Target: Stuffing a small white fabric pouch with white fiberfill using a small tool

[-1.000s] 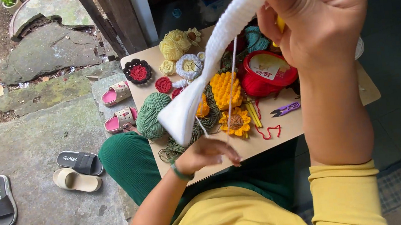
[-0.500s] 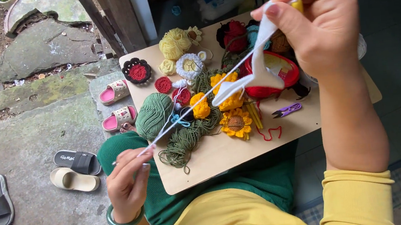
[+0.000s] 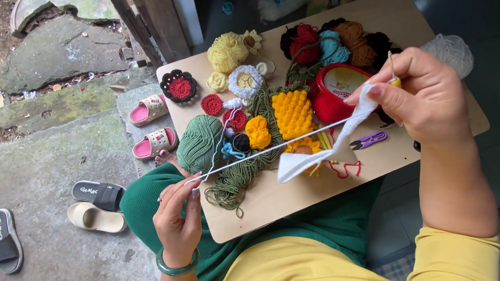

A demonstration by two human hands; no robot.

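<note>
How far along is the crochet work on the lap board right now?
Done: several finished pieces lie on the board, among them a yellow textured patch and a red round. In hand: the right hand has a white crocheted piece and a hook in its grip; the left hand pulls the white yarn taut. Left: the green yarn ball sits unused.

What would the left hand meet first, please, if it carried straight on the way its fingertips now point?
The left hand pinches the white yarn strand, fingertips aimed up and right. Straight on, it would probably meet the green yarn ball first, at the wooden board edge; depth is unclear, so it might pass above.
</note>
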